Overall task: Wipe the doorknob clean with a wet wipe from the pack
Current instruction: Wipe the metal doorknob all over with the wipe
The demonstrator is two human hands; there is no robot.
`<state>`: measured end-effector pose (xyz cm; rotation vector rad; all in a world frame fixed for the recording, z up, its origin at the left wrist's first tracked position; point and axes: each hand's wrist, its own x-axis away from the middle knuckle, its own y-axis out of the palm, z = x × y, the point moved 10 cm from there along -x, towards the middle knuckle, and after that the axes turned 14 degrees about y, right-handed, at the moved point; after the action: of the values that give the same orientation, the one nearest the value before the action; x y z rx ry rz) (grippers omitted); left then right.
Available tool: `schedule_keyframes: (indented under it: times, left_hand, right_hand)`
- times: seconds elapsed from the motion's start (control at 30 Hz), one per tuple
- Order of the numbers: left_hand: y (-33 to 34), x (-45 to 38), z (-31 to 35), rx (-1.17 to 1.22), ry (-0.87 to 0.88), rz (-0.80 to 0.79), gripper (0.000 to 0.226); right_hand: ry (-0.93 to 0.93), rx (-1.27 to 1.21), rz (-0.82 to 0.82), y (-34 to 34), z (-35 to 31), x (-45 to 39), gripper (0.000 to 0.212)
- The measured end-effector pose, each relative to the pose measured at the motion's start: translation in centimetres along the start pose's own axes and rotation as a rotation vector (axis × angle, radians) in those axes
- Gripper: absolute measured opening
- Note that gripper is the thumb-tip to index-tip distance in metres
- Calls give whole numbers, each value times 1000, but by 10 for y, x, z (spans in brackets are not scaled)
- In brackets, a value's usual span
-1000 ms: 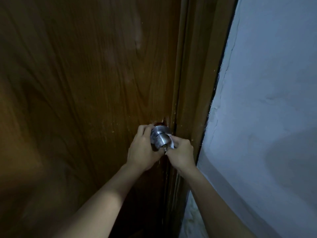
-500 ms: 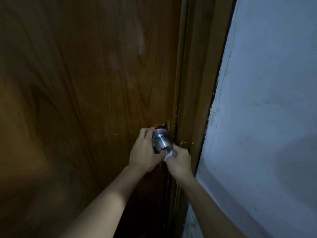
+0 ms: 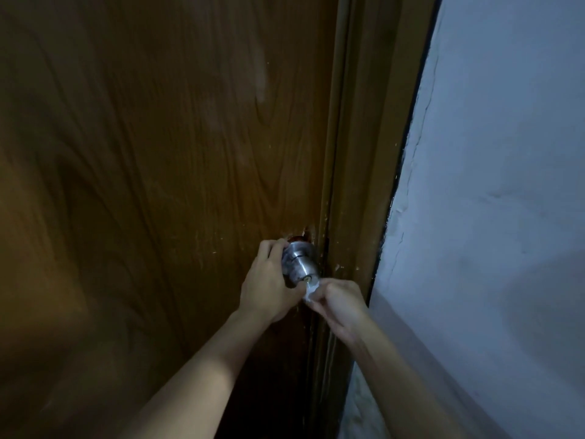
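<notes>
A round silver doorknob (image 3: 299, 263) sticks out of the brown wooden door (image 3: 158, 153) near its right edge. My left hand (image 3: 267, 285) wraps around the knob from the left and below, fingers curled behind it. My right hand (image 3: 340, 301) pinches a small white wet wipe (image 3: 311, 291) and presses it against the knob's lower front face. Most of the wipe is hidden in my fingers. The wipe pack is not in view.
The brown door frame (image 3: 364, 153) runs down just right of the knob. A pale painted wall (image 3: 490, 217) with cracks fills the right side. The scene is dim.
My right hand with the wipe has slid down from the knob's right side to its lower front. My left hand stays on the knob.
</notes>
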<state>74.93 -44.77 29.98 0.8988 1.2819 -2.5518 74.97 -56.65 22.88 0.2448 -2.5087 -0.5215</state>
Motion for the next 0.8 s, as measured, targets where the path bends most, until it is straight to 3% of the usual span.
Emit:
schedule_keyframes:
  times: [0.07,0.2,0.37,0.5,0.6,0.8]
  left_hand:
    - [0,0,1,6,1,-7,81]
    - [-2,2,3,8,5,-2,81]
    - [-5,23,-1,41,25,-26,81]
    - [-14,65,-9,123,-17,127,53]
    - [-3,82,-4,164,34,74,31]
    - [-6,84,-1,357,16,49,23]
  right_hand:
    - [-3,-106,18,2,4,-2,39]
    - [73,-275,-210,22,27,-1,43]
    - [48,-105,-250,23,41,3,45]
    - [73,6,-216,21,59,2,41]
    - [17,58,-232,25,61,4,29]
    - [-80,299,-176,26,60,8,19]
